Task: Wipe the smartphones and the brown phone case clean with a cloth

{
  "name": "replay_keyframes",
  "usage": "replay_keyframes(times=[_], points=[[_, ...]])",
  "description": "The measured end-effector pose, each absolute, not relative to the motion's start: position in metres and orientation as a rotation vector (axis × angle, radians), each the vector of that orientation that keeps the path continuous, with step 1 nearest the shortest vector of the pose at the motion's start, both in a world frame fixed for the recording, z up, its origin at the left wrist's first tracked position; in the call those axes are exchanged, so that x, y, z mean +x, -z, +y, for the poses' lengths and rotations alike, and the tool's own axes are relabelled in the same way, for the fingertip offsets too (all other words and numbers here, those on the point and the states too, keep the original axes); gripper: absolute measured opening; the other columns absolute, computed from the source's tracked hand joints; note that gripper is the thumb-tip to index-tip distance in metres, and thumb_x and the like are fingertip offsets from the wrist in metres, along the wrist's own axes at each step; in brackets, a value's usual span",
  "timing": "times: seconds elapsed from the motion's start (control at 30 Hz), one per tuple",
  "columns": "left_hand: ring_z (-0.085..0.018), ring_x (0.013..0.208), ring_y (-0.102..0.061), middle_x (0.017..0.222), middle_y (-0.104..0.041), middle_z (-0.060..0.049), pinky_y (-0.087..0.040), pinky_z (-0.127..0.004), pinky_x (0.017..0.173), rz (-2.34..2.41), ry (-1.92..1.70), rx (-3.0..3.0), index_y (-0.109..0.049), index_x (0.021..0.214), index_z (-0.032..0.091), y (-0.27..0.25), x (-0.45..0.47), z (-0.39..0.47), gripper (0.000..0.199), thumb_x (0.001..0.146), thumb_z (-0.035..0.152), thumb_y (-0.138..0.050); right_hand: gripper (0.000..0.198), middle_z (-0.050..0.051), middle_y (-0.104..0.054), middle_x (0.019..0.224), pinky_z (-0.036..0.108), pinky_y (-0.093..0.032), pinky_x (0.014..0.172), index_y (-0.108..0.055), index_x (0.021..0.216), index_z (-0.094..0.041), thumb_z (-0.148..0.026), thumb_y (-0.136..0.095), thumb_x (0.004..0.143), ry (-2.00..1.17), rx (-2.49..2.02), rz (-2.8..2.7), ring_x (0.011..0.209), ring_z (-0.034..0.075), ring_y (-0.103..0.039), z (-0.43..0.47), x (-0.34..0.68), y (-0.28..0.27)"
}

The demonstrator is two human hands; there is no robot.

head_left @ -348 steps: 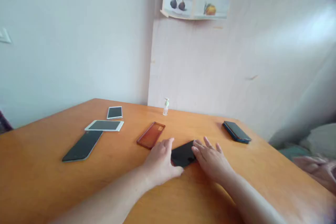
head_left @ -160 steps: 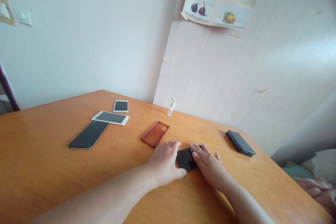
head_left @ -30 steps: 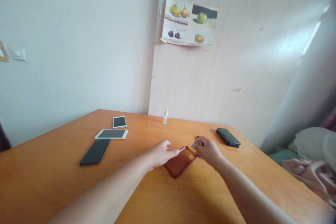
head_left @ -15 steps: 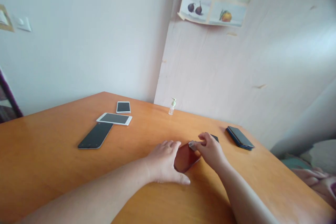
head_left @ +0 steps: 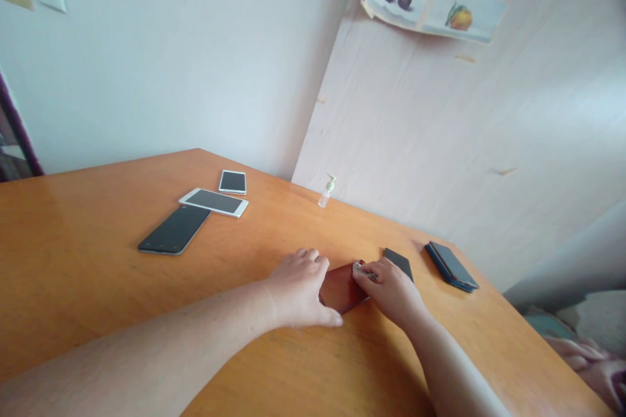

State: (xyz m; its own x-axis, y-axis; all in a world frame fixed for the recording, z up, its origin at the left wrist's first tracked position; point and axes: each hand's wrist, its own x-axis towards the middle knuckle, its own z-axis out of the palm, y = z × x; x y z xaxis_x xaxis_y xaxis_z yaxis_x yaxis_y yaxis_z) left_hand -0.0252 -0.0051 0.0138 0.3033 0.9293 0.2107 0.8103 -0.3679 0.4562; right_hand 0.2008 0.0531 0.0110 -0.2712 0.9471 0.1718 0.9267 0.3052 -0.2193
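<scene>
A phone with a shiny reddish-brown face lies on the wooden table in front of me. My left hand grips its left end, thumb along the near edge and fingers at the far side. Pinched in my right hand is a small crumpled whitish wipe, pressed against the right end of the phone's face. My right fingers hide part of that end. Just beyond the right hand lies a dark phone, partly covered by the hand.
At the left lie a black phone, a white phone and a smaller white device. A clear pump bottle stands near the wall. Toward the right edge, a dark phone rests on a blue item.
The view has tilted and shifted a little. My right hand has moved slightly nearer, showing more of the dark phone behind it. My left hand has closed in on the reddish phone's end.
</scene>
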Motion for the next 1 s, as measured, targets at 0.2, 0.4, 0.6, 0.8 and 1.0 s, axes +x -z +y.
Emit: replay_keyframes(times=[0.2, 0.4, 0.6, 0.8, 1.0], points=[[-0.035, 0.1, -0.057, 0.098, -0.061, -0.011, -0.046, -0.043, 0.085, 1.571, -0.632, 2.295, -0.064, 0.083, 0.022, -0.018, -0.026, -0.005, 0.054, 0.05, 0.062, -0.077, 0.036, 0.006, -0.068, 0.083, 0.028, -0.037, 0.063, -0.075, 0.085, -0.026, -0.047, -0.047, 0.092, -0.08, -1.867, -2.249, 0.077, 0.019, -0.062, 0.062, 0.202, -0.011], [-0.032, 0.099, -0.058, 0.101, -0.06, -0.01, -0.048, -0.039, 0.081, 1.607, -0.539, 2.335, -0.063, 0.087, 0.021, -0.02, -0.025, -0.005, 0.059, 0.052, 0.065, -0.075, 0.027, 0.004, -0.073, 0.081, 0.026, -0.04, 0.064, -0.075, 0.086, -0.025, -0.037, -0.05, 0.089, -0.179, -1.74, -2.25, 0.077, 0.018, -0.064, 0.053, 0.178, -0.01], [-0.031, 0.099, -0.058, 0.102, -0.06, -0.01, -0.049, -0.038, 0.079, 1.591, -0.502, 2.364, -0.062, 0.09, 0.02, -0.022, -0.025, -0.005, 0.061, 0.053, 0.067, -0.073, 0.023, 0.001, -0.072, 0.082, 0.026, -0.04, 0.063, -0.072, 0.086, -0.026, -0.039, -0.054, 0.085, -0.267, -1.646, -2.288, 0.077, 0.019, -0.064, 0.048, 0.175, -0.012], [-0.031, 0.098, -0.059, 0.101, -0.06, -0.011, -0.049, -0.038, 0.078, 1.562, -0.502, 2.394, -0.062, 0.088, 0.019, -0.023, -0.025, -0.004, 0.06, 0.056, 0.07, -0.07, 0.026, 0.005, -0.07, 0.074, 0.027, -0.034, 0.057, -0.071, 0.08, -0.025, -0.042, -0.052, 0.085, -0.04, -2.049, -2.054, 0.074, 0.021, -0.062, 0.061, 0.192, -0.017], [-0.029, 0.095, -0.06, 0.099, -0.059, -0.009, -0.05, -0.036, 0.075, 1.587, -0.494, 2.357, -0.061, 0.088, 0.021, -0.02, -0.024, -0.002, 0.057, 0.054, 0.064, -0.073, 0.02, 0.001, -0.071, 0.077, 0.024, -0.038, 0.061, -0.071, 0.081, -0.022, -0.029, -0.052, 0.082, -0.5, -1.478, -2.348, 0.072, 0.016, -0.062, 0.033, 0.16, -0.009]])
